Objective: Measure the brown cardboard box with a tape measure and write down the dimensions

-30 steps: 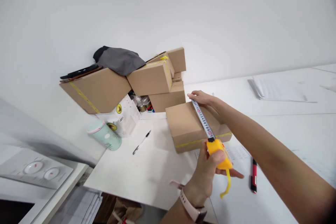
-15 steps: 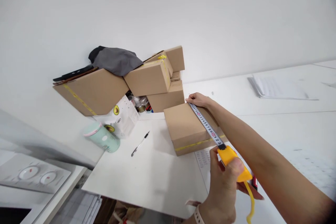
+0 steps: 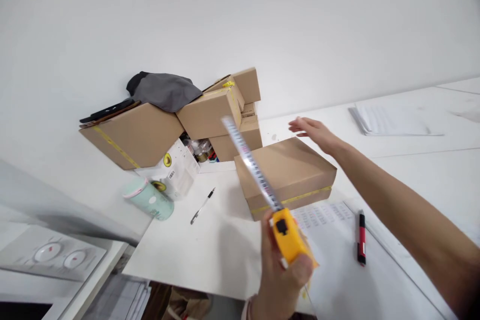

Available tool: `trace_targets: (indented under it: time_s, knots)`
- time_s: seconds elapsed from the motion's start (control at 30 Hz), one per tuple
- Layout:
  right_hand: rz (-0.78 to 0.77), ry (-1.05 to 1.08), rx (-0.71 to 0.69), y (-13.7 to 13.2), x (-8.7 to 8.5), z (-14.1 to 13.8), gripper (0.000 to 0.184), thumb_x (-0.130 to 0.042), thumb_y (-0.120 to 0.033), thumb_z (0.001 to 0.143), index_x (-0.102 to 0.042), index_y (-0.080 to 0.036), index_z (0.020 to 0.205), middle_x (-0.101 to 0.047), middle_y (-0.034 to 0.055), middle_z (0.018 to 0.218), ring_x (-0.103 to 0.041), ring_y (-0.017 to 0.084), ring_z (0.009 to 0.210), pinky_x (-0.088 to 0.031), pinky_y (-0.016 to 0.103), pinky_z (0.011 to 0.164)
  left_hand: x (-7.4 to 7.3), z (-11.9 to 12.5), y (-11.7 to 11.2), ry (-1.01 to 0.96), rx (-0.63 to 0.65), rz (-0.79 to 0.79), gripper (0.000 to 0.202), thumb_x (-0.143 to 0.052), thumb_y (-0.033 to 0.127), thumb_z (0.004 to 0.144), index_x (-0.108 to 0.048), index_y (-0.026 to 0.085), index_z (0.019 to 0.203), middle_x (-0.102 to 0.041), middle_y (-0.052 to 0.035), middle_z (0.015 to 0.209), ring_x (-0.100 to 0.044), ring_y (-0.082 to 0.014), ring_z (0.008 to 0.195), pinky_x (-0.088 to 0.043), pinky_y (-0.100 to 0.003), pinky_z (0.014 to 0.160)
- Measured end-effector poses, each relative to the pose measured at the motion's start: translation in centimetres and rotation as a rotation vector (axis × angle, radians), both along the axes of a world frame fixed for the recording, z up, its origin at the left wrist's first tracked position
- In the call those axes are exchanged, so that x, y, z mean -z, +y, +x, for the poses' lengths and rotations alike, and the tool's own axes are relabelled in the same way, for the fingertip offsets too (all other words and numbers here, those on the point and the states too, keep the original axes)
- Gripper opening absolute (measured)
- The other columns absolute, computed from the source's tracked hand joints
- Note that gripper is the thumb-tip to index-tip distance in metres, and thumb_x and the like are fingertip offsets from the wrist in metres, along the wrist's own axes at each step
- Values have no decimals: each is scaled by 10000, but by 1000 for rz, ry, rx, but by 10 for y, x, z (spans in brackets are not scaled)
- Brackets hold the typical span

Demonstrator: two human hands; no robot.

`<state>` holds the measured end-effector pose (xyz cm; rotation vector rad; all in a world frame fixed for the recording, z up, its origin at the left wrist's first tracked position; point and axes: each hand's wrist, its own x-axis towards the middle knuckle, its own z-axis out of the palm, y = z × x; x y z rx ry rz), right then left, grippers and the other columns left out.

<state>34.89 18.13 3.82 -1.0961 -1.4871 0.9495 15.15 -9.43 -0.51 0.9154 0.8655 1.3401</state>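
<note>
the left hand (image 3: 279, 280) is gripping a tape measure (image 3: 292, 240), apparently managing its extended blade (image 3: 252, 164), next calling for steadiness, while beyond, a box (image 3: 290, 160) is resting on the bench (image 3: 180, 255) and the right hand (image 3: 315, 134) is hovering near its far edge, fingers loose, empty.

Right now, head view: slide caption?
Left hand holding an extended tape measure near a cardboard box; right hand empty near the box.

Passable: tabletop (image 3: 213, 250) left of carton (image 3: 290, 165) | Low obstacle: pen (image 3: 203, 206) | Blocked: stacked boxes (image 3: 208, 116) behind-left
</note>
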Motion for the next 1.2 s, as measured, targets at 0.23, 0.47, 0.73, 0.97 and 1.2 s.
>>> trace_targets:
  time_s: [0.23,0.47,0.73,0.97,1.2]
  knots:
    - [-243,-189,155,-89,70,72,592,-404,-699,944,-617,-282,1307,-722,82,1095,-673,242,997,-537,352,875,20,-56,22,204,-416,101,607,-782,456,755,-495,259,1253,-561,-94,1241,-618,-180,820,-616,-352,685]
    - [-151,-418,154,-110,40,49,792,-623,-702,819,-414,-393,1517,-680,49,1288,-654,301,1120,-538,382,894,4,-72,52,149,-346,161,565,-786,432,746,-523,245,1209,-621,-62,1091,-619,-132,691,-583,-264,551]
    - [-15,-693,461,-64,-15,20,603,-410,-743,871,-703,-229,989,-703,131,1085,-650,323,965,-478,421,784,-40,-90,110,285,-224,214,520,-751,488,758,-526,210,1135,-615,-4,924,-605,-109,608,-578,-266,549]
    - [411,-869,396,-34,-11,-5,326,-343,-282,976,-644,-195,886,-712,108,960,-630,265,930,-403,423,905,-19,-45,65,163,157,206,585,-796,438,756,-482,263,1217,-606,-81,1232,-619,-97,628,-586,-273,542]
    - [520,-961,363,-43,-8,-5,316,-327,-251,1001,-640,-212,1027,-712,92,1024,-611,259,936,-408,367,763,11,-25,50,40,433,13,569,-786,456,748,-501,213,1177,-666,-103,1160,-600,-71,514,-562,-244,475]
